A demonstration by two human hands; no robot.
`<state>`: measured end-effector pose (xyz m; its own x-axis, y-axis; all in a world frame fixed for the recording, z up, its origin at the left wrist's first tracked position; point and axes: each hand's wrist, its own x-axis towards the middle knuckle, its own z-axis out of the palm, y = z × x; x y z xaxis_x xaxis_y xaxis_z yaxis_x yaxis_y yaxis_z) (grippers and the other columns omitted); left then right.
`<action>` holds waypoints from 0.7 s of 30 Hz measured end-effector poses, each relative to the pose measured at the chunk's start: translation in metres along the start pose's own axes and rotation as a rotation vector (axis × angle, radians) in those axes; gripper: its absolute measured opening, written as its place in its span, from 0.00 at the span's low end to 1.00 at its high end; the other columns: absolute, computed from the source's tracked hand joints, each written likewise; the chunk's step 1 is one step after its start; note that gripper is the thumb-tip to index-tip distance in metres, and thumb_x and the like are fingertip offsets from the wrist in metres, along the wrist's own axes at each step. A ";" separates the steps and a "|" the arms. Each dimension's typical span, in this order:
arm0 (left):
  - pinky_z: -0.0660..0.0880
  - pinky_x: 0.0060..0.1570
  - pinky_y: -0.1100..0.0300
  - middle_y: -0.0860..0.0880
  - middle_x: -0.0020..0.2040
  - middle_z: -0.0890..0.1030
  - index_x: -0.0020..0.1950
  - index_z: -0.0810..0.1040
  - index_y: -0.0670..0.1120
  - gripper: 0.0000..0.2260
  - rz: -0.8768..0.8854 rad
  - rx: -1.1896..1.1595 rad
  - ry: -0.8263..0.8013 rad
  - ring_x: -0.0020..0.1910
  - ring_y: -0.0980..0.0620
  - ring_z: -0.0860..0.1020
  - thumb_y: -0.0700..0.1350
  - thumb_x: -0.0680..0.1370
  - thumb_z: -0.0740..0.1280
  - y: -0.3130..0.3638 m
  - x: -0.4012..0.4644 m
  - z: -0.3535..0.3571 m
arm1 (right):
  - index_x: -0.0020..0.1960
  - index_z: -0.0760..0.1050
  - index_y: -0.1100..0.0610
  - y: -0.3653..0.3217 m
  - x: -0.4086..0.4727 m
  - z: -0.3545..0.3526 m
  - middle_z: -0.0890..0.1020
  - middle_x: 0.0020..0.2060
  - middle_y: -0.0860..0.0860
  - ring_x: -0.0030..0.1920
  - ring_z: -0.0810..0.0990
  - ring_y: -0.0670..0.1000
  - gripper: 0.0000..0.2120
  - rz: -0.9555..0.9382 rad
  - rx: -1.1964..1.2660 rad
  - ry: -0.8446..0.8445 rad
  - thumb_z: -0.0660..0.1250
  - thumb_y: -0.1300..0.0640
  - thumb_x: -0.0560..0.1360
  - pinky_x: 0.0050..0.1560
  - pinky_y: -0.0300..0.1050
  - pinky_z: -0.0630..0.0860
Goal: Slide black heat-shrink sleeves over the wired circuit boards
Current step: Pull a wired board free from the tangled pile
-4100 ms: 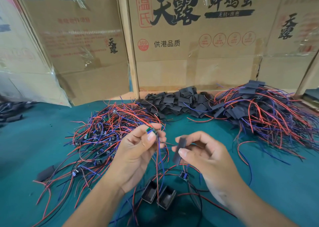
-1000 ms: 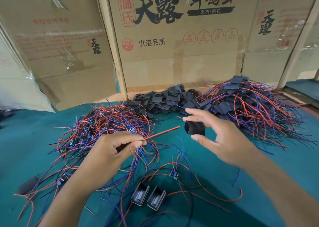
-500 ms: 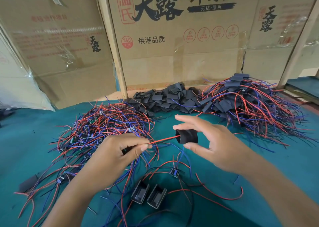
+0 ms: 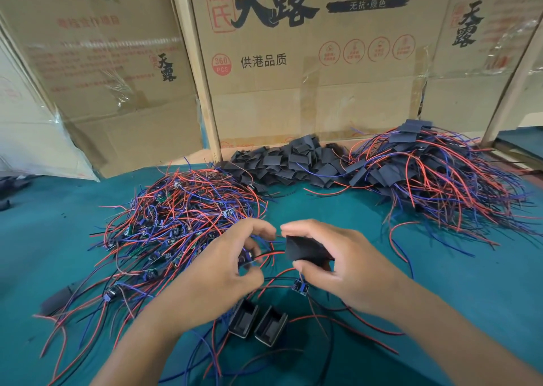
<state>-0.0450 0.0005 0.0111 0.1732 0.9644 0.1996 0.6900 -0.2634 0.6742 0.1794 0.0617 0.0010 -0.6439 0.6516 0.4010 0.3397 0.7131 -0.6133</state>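
My right hand (image 4: 346, 265) pinches a black heat-shrink sleeve (image 4: 305, 249) between thumb and fingers over the green table. My left hand (image 4: 223, 271) grips a wired circuit board (image 4: 245, 258) just left of the sleeve, and its red and blue wires run into the sleeve's open end. A pile of bare wired boards (image 4: 182, 218) lies at the left. Loose black sleeves (image 4: 288, 162) are heaped at the back. Sleeved boards (image 4: 435, 168) are piled at the right.
Two small black housings (image 4: 258, 322) and a loose blue board (image 4: 300, 285) lie near my wrists among stray wires. Cardboard boxes (image 4: 293, 62) wall the table's (image 4: 470, 282) far edge. One stray sleeve (image 4: 55, 297) lies at the left front.
My hands have come together and nearer to me. The wires that pointed at the sleeve's mouth now pass into it, and the board sits close to its opening.
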 end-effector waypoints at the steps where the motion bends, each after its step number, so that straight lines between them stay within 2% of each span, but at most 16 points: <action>1: 0.71 0.44 0.67 0.59 0.48 0.77 0.62 0.72 0.62 0.22 -0.020 -0.004 0.000 0.45 0.55 0.76 0.39 0.76 0.68 -0.002 0.001 -0.001 | 0.64 0.73 0.44 0.001 0.000 -0.001 0.79 0.53 0.34 0.54 0.77 0.36 0.20 0.006 0.014 0.004 0.69 0.58 0.74 0.52 0.27 0.69; 4: 0.72 0.50 0.67 0.61 0.54 0.79 0.59 0.75 0.59 0.18 -0.061 -0.014 0.014 0.53 0.57 0.78 0.40 0.76 0.71 -0.007 0.002 -0.003 | 0.60 0.76 0.47 0.002 -0.001 -0.001 0.80 0.49 0.32 0.51 0.79 0.35 0.18 0.036 0.062 -0.003 0.69 0.61 0.74 0.48 0.24 0.69; 5: 0.73 0.49 0.68 0.61 0.55 0.79 0.56 0.77 0.57 0.14 -0.071 -0.005 0.032 0.52 0.58 0.79 0.41 0.76 0.72 -0.008 0.002 -0.004 | 0.60 0.76 0.47 0.002 -0.001 -0.001 0.80 0.49 0.32 0.51 0.79 0.36 0.17 0.045 0.065 -0.007 0.69 0.61 0.74 0.48 0.24 0.69; 7: 0.73 0.43 0.64 0.57 0.45 0.82 0.48 0.80 0.54 0.03 -0.099 0.053 0.053 0.41 0.60 0.79 0.46 0.76 0.72 -0.010 0.004 -0.008 | 0.61 0.76 0.46 0.002 -0.001 -0.002 0.80 0.50 0.34 0.51 0.79 0.38 0.16 0.061 0.061 -0.018 0.69 0.59 0.75 0.49 0.26 0.70; 8: 0.73 0.42 0.58 0.53 0.39 0.81 0.46 0.81 0.52 0.02 -0.107 0.065 0.041 0.36 0.57 0.77 0.48 0.77 0.72 -0.009 0.003 -0.010 | 0.61 0.76 0.46 0.003 0.000 -0.003 0.81 0.50 0.35 0.52 0.79 0.39 0.16 0.068 0.061 -0.030 0.69 0.58 0.75 0.49 0.28 0.72; 9: 0.73 0.42 0.53 0.51 0.37 0.81 0.45 0.81 0.52 0.03 -0.108 0.044 0.030 0.36 0.50 0.77 0.50 0.77 0.71 -0.008 0.003 -0.011 | 0.61 0.75 0.45 0.003 0.000 -0.004 0.81 0.51 0.36 0.52 0.79 0.41 0.16 0.073 0.055 -0.045 0.69 0.56 0.75 0.50 0.32 0.73; 11: 0.74 0.44 0.53 0.51 0.37 0.83 0.49 0.83 0.54 0.04 -0.093 0.001 0.027 0.37 0.48 0.79 0.51 0.77 0.71 -0.004 0.002 -0.013 | 0.62 0.74 0.44 0.003 0.001 -0.007 0.80 0.53 0.35 0.54 0.79 0.39 0.15 0.067 0.038 -0.074 0.68 0.54 0.76 0.53 0.32 0.72; 14: 0.71 0.34 0.69 0.57 0.37 0.82 0.56 0.83 0.58 0.09 -0.031 0.007 0.066 0.30 0.60 0.75 0.52 0.76 0.72 0.004 0.000 -0.010 | 0.64 0.73 0.45 0.002 0.002 -0.008 0.79 0.58 0.34 0.60 0.75 0.35 0.17 0.063 0.084 -0.092 0.69 0.52 0.76 0.60 0.30 0.70; 15: 0.71 0.36 0.73 0.62 0.38 0.82 0.59 0.83 0.58 0.11 -0.008 -0.027 0.052 0.32 0.64 0.76 0.51 0.76 0.72 0.007 -0.001 -0.008 | 0.65 0.73 0.46 0.001 0.002 -0.009 0.79 0.59 0.35 0.61 0.75 0.34 0.18 0.058 0.096 -0.092 0.69 0.52 0.76 0.61 0.30 0.69; 17: 0.71 0.48 0.74 0.66 0.46 0.83 0.61 0.81 0.57 0.12 0.043 -0.110 0.014 0.45 0.68 0.79 0.50 0.78 0.70 0.010 -0.002 -0.005 | 0.66 0.72 0.45 0.000 0.001 -0.009 0.78 0.61 0.36 0.62 0.74 0.34 0.19 0.033 0.089 -0.089 0.69 0.51 0.76 0.62 0.29 0.68; 18: 0.71 0.50 0.74 0.64 0.48 0.83 0.62 0.80 0.58 0.12 0.061 -0.156 0.003 0.47 0.66 0.79 0.50 0.78 0.69 0.012 -0.002 -0.005 | 0.66 0.72 0.45 -0.001 0.001 -0.010 0.78 0.61 0.35 0.63 0.73 0.34 0.19 0.018 0.080 -0.084 0.70 0.51 0.77 0.61 0.28 0.67; 21: 0.73 0.49 0.67 0.52 0.46 0.83 0.61 0.79 0.56 0.11 0.073 -0.242 0.017 0.44 0.58 0.79 0.49 0.79 0.68 0.013 -0.001 -0.006 | 0.67 0.71 0.45 -0.001 0.002 -0.012 0.77 0.61 0.34 0.63 0.72 0.34 0.20 -0.009 0.073 -0.053 0.70 0.52 0.77 0.61 0.26 0.65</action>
<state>-0.0407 -0.0044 0.0234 0.2027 0.9428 0.2647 0.4874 -0.3316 0.8078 0.1860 0.0652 0.0103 -0.6828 0.6295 0.3709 0.2845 0.6967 -0.6585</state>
